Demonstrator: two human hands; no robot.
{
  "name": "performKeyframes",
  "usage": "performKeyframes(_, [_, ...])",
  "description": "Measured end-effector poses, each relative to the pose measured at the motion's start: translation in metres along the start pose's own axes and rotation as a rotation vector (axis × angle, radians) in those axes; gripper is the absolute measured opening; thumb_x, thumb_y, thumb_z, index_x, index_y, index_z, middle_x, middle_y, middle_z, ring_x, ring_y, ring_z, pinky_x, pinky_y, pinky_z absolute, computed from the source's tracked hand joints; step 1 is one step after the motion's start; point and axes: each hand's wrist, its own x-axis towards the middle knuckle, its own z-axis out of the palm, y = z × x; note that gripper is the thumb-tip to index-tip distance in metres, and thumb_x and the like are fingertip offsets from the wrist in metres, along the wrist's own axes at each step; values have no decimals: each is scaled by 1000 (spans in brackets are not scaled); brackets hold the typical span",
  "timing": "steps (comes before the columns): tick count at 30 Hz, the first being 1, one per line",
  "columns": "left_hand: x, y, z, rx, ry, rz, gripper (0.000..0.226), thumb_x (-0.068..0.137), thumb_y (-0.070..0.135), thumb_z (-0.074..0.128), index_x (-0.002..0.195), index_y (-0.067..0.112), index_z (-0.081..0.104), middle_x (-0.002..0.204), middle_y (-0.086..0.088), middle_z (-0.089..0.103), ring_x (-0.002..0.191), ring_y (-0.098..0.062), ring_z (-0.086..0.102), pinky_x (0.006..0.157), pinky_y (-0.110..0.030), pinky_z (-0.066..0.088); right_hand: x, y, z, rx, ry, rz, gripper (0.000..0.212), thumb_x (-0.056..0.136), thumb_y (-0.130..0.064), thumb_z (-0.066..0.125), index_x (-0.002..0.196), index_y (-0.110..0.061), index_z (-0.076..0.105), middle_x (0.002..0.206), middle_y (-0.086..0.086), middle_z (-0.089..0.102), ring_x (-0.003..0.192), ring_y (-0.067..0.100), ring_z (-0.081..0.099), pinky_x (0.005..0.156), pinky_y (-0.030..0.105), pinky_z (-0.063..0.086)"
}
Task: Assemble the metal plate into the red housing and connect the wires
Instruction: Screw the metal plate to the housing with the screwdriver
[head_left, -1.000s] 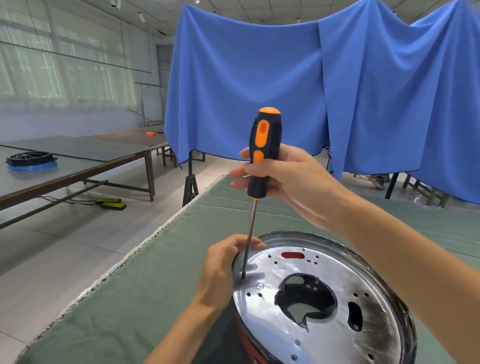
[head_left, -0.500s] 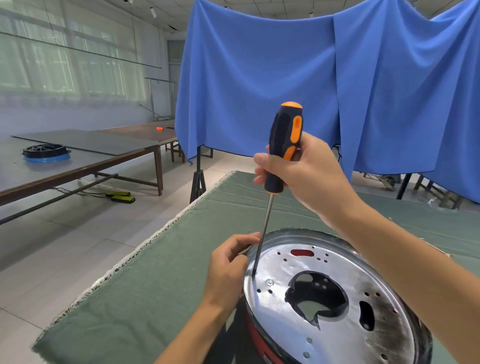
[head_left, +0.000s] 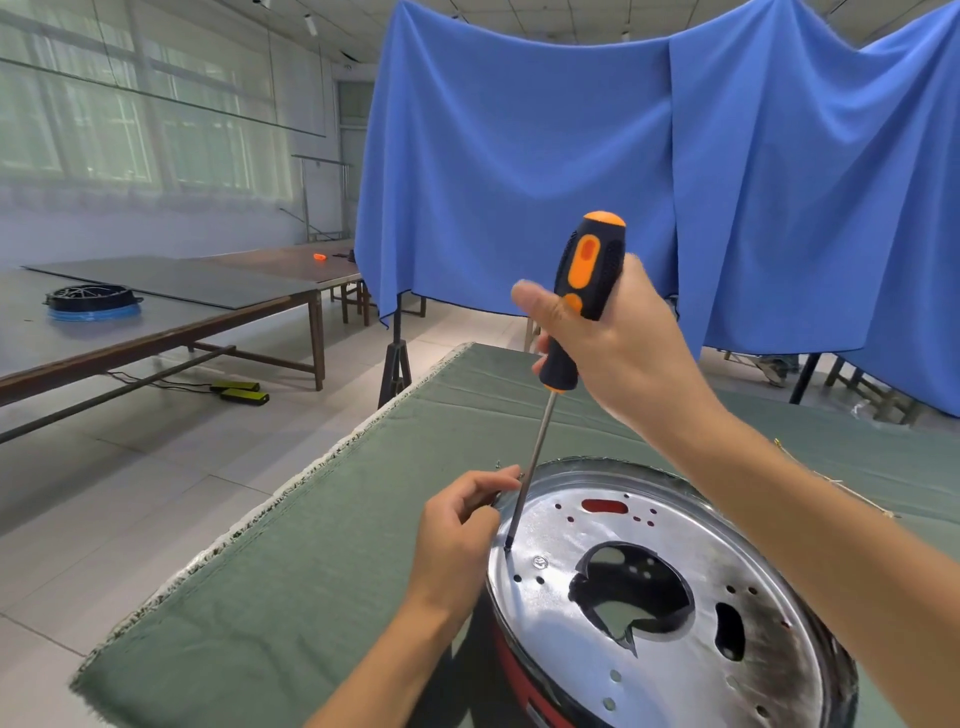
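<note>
A round shiny metal plate with a large jagged centre hole lies in the red housing, whose side shows below the plate's left rim. My right hand grips the black-and-orange handle of a screwdriver, held nearly upright. Its tip rests on the plate near the left rim, beside a small screw head. My left hand holds the left rim of the housing, fingers curled beside the screwdriver shaft. No wires are visible.
The housing stands on a table covered with green cloth, whose edge runs along the left. Blue drapes hang behind. Long tables stand at the left; one carries a black round part.
The screwdriver handle has turned in my right hand, and the orange inset now faces me. Its tip stays at the plate's left rim. The left hand keeps its hold.
</note>
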Motion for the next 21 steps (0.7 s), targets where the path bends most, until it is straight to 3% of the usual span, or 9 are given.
performKeyframes(2, [0,1,0,-1,-4,-1,36,65,7,44,90,6,71,109,-3,72,104,-11,67,90,-34,54,1,-3,0,92,-68,80,31,90,-41,60,93,-21,37,83,4,54,66,16,62,63,40,60])
performKeyframes(5, [0,2,0,-4,-8,-8,37,64,7,45,90,4,71,108,-3,72,102,-12,67,90,-34,54,1,-9,-5,160,-204,97,17,93,-28,57,96,-21,41,97,13,63,75,23,69,62,29,58])
performKeyframes(8, [0,2,0,-10,-7,-8,36,63,7,44,88,3,70,107,-3,72,102,-13,67,90,-36,54,-2,-6,-7,83,-44,-11,23,88,-27,66,93,-14,47,91,14,65,76,29,70,67,40,57])
performKeyframes(11, [0,2,0,-3,-2,-5,34,62,8,44,84,5,70,107,0,72,101,-9,67,89,-33,54,-4,-4,-5,-170,120,-74,50,79,-48,70,103,-13,45,83,5,60,80,33,66,72,52,54])
performKeyframes(14, [-1,2,0,-6,-7,-9,35,63,8,45,86,3,70,107,-2,72,101,-10,67,88,-34,54,-4,-7,-6,-253,61,-111,54,82,-59,58,116,-27,31,80,-2,58,78,31,63,71,53,53])
performKeyframes(16, [0,2,0,-8,-9,-3,37,63,8,45,89,0,70,106,-3,73,101,-13,68,87,-34,55,-3,-11,-7,-187,-62,-116,41,87,-50,54,117,-36,30,77,-6,58,79,30,62,71,56,54])
performKeyframes(19, [1,1,-1,-10,-15,-7,38,62,6,45,89,0,70,105,-4,73,102,-15,67,88,-36,55,0,-20,-14,39,-153,-55,23,87,-21,56,106,-25,45,77,-5,57,85,35,60,64,59,55])
performKeyframes(21, [2,0,-2,-5,-21,-1,38,61,5,44,88,1,71,106,-4,73,104,-15,67,89,-37,54,3,-28,-21,-56,-147,-68,17,86,-21,64,93,-21,48,78,-1,62,79,33,64,60,55,57])
